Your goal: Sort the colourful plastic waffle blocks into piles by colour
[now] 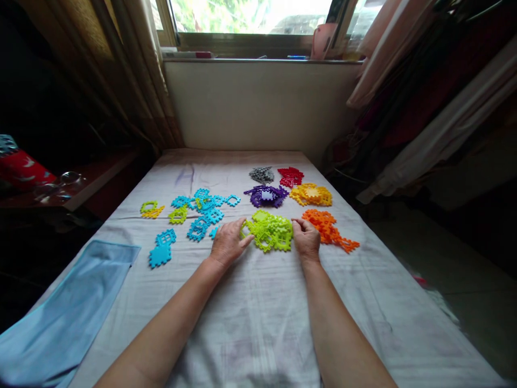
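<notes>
A heap of lime-green interlocking toy pieces [269, 229], square with notched edges, lies on the sheet between my hands. My left hand [229, 242] touches the heap's left side, thumb held apart from the fingers beside one green piece. On the opposite side, my right hand [307, 237] has its fingers curled in, their tips against the heap's edge; whether they grip a piece is hidden. Just right of that hand is a pile of orange pieces [323, 223]. Blue pieces [205, 210] lie scattered left of my left hand, a few green ones among them.
Purple [256, 199], yellow [323, 195], grey [262, 174] and red [291, 176] piles lie farther back. Two blue pieces [160, 256] and some yellow pieces [153, 213] lie to the left. A light-blue cloth [81, 302] covers the bed's left edge. A wall and window stand behind.
</notes>
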The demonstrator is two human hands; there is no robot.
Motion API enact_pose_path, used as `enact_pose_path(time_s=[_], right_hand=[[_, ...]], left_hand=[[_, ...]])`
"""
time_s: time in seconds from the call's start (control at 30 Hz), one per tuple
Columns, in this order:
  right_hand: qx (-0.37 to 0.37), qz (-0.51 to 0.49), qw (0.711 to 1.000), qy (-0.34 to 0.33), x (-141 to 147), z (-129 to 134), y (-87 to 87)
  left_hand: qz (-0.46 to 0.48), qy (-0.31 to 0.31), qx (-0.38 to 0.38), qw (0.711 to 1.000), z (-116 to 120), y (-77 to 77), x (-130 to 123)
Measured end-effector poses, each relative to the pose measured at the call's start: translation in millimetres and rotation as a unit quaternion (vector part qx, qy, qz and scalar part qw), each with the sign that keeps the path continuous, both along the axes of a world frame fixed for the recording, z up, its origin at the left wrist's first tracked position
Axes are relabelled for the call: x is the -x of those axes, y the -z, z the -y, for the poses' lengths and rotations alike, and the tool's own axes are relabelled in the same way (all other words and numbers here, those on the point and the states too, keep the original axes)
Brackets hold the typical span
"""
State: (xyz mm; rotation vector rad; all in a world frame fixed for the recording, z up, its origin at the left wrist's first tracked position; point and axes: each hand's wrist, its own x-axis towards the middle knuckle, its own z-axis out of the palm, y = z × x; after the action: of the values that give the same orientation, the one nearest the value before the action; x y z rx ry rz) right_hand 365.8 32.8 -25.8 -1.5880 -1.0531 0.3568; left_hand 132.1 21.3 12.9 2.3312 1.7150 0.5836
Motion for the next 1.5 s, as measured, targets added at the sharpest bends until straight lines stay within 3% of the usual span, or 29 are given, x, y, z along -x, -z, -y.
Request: enact_pose_path(time_s=[0.17,0.3,0.5,0.6,0.77,1.0,1.17,1.33,1.5], right_hand=[[0.001,0.006,1.0,0.0,0,0,0.9],[-0.004,0.007,1.0,-0.004,-2,-1,2.6],[-0.007,0.015,1.0,-0.001,-2,-1,4.6],[-0.006,0.014,1.0,0.006,-2,-2,5.9],[-0.007,0.009,1.0,0.002,-2,-3,7.3],[-0.011,0.015,1.0,-0.001,-2,-2,5.8],[0.003,0.01,1.0,-0.006,-2,-1,4.4],[0.008,0.007,1.0,-0.008,-2,0,1.9],[0.003,0.012,1.0,-0.004,-1,-1,0.7]], left_hand=[[0.007,0.011,-0.02,1.0,4,6.9,1],[-0.014,-0.008,-0.057,0.998,-4,-0.2,35],[-0.131,-0.188,-0.026,0.973,-31,-16.3,126],[-0.172,-0.258,0.031,0.95,-39,-21.5,153],[-0.189,-0.275,0.078,0.939,-41,-24.4,161],[-0.171,-0.282,0.031,0.944,-38,-23.1,170],[-0.131,-0.246,-0.041,0.96,-36,-27.4,149],[-0.066,-0.078,-0.066,0.993,-33,-20.7,80],[-0.021,-0.013,-0.02,0.999,-38,-18.0,19]])
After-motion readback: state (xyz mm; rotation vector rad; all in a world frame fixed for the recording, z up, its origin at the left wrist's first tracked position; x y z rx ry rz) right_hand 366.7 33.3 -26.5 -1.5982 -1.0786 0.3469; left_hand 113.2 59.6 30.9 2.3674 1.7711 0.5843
